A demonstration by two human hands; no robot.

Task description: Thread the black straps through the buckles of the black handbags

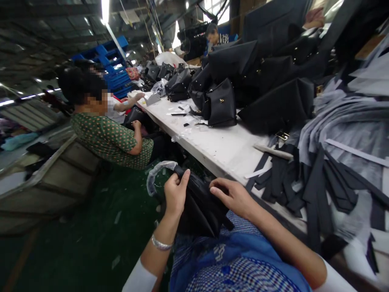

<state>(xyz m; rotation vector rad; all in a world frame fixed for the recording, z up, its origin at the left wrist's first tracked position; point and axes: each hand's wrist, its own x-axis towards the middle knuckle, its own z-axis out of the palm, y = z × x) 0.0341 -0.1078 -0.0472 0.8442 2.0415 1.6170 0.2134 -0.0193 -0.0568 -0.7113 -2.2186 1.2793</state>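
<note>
A black handbag (200, 207) rests on my lap, tilted, with its handle wrapped in clear plastic (153, 178) arching out on the left. My left hand (176, 192) is closed round the bag's upper edge near the foot of that handle, thumb pointing up. On the bag's right side, my right hand (232, 196) has its fingers curled and its thumb and forefinger tips close together at the black material. What exactly lies between those tips is too dark to make out. Part of the bag is hidden behind my hands.
A long white table (206, 150) runs ahead, bearing finished black bags (221, 103) with gold clasps. At right lie black strap pieces (322, 190) and grey sheets (349, 117). A co-worker (112, 134) in a green patterned top sits at left, near a large cart (51, 190).
</note>
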